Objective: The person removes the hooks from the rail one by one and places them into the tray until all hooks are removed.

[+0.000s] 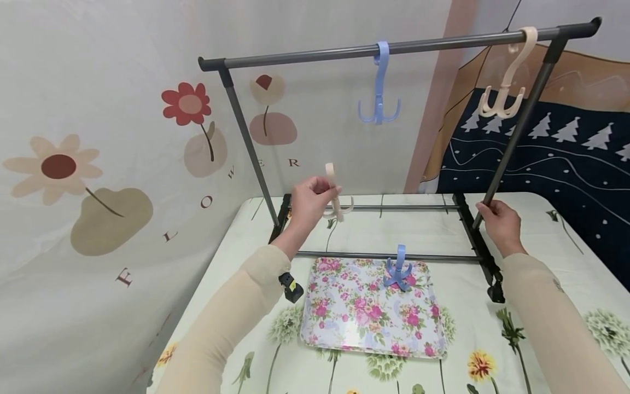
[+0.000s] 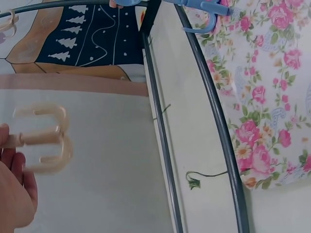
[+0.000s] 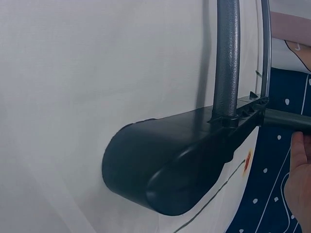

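Note:
A cream multi-prong hook hanger (image 1: 336, 205) is pinched near its top by my left hand (image 1: 311, 203), below the rack's top rail and left of centre. In the left wrist view its curved prongs (image 2: 63, 138) point back toward the hand. My right hand (image 1: 501, 224) holds the lower part of the right upright (image 1: 507, 142) of the grey rack. On the top rail (image 1: 315, 55) hang a blue hook hanger (image 1: 379, 87) near the middle and another cream hanger (image 1: 507, 82) at the right end. A second blue hanger (image 1: 398, 271) stands on a floral tray.
The floral tray (image 1: 364, 323) lies on the flower-print tablecloth (image 1: 492, 334), in front of the rack's lower bars (image 1: 394, 256). Black feet (image 1: 484, 257) support the rack. Behind are a printed curtain (image 1: 123, 82) and a navy tree-pattern cloth (image 1: 551, 158).

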{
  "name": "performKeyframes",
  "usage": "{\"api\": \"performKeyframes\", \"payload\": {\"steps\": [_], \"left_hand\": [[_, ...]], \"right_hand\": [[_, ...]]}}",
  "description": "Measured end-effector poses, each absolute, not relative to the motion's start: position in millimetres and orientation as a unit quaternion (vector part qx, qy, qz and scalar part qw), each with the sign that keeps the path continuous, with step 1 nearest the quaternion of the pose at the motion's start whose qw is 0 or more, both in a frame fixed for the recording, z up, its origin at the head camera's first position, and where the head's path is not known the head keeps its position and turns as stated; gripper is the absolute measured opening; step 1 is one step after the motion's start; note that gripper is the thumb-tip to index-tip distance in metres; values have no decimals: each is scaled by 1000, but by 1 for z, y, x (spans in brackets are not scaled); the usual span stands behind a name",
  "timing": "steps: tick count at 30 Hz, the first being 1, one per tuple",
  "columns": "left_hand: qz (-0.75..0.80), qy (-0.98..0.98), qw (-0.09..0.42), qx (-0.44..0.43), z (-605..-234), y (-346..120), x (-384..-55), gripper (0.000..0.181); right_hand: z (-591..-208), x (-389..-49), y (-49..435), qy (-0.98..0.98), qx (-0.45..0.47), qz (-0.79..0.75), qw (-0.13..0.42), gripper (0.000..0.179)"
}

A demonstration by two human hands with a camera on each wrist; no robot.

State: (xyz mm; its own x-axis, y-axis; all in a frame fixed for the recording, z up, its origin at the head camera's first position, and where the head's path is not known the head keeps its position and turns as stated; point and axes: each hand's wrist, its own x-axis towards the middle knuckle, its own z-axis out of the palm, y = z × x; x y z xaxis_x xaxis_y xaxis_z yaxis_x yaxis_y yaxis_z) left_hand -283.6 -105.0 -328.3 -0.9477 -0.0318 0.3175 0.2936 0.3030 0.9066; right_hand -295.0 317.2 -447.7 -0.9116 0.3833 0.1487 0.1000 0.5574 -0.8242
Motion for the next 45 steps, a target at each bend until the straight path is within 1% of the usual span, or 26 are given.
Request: {"api": "performKeyframes", "payload": {"steps": [9,14,20,22,25,28,31,34,36,41,45], "left_hand": [[-598,-791,71,-111,-335,-110,-282,15],[-596,-792,29,-128,-343,-111,-280,14],[-571,-807,-3,-151,-356,-108,-278,13],[-560,-812,-12,-163,-362,-107,-278,12],[-547,-817,-28,-180,-371,-106,-277,11],[-538,-821,-48,-187,-379,-104,-276,11],[-532,-823,-69,-186,-385,-103,-272,11],[-526,-826,-86,-185,-392,-101,-270,11],[-521,-829,-92,-183,-396,-101,-269,11],[-519,-828,-100,-184,-404,-100,-267,11],[-521,-826,-108,-186,-412,-99,-267,11]], "right_hand": [[-448,-296,318,-869,-142,448,156,57],[-451,-298,319,-859,-151,460,165,57],[-460,-304,327,-859,-157,459,162,64],[-464,-306,331,-859,-155,459,162,64],[-473,-315,338,-859,-152,461,164,62],[-491,-329,350,-863,-152,451,171,62],[-514,-344,363,-872,-147,430,181,68],[-523,-350,369,-877,-147,417,187,72],[-515,-344,364,-873,-145,428,183,71],[-477,-317,339,-860,-149,457,173,61],[-458,-302,324,-849,-160,471,176,55]]}}
